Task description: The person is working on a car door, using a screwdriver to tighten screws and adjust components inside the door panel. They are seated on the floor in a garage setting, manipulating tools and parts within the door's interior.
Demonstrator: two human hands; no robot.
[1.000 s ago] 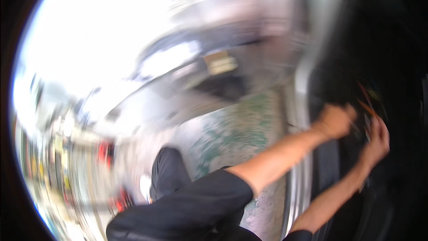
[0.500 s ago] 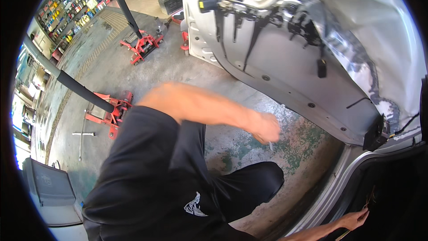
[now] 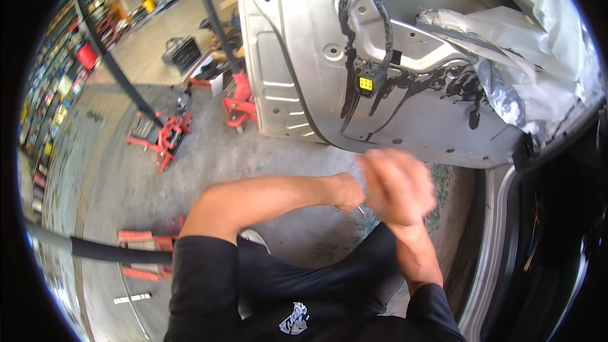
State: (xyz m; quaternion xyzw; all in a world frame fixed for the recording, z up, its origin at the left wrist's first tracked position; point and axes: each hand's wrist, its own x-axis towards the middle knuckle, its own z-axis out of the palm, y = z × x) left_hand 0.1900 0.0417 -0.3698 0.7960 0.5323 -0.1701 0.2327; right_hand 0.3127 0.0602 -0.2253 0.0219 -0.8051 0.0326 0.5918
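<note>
The left hand point(image 3: 347, 191) is closing its fingers firmly around a thin, silver-coloured piece point(image 3: 361, 209), of which only the short tip is showing below the fist; the rest is being hidden inside the grip, so I cannot tell its full shape. This tip is pointing downward, above the black trousers point(image 3: 316, 285) of the person.

The right hand point(image 3: 398, 187) is standing just beside the left one, raised and with its back facing the camera. Its fingers are appearing blurred, and I cannot tell how far they are opening or whether they are holding something.

Beyond both hands, an open silver metal car door point(image 3: 418, 139) is showing its bare inner side. A black connector with a bright yellow face point(image 3: 366, 83) is hanging there from dark wiring point(image 3: 387, 31), and a crumpled, whitish sheet point(image 3: 538, 44) is covering the right part. On the person's right, a silver metal door sill point(image 3: 491, 247) is running along the dark car interior. On the left, a red floor jack point(image 3: 168, 142) is resting on the grey concrete floor point(image 3: 209, 145).
</note>
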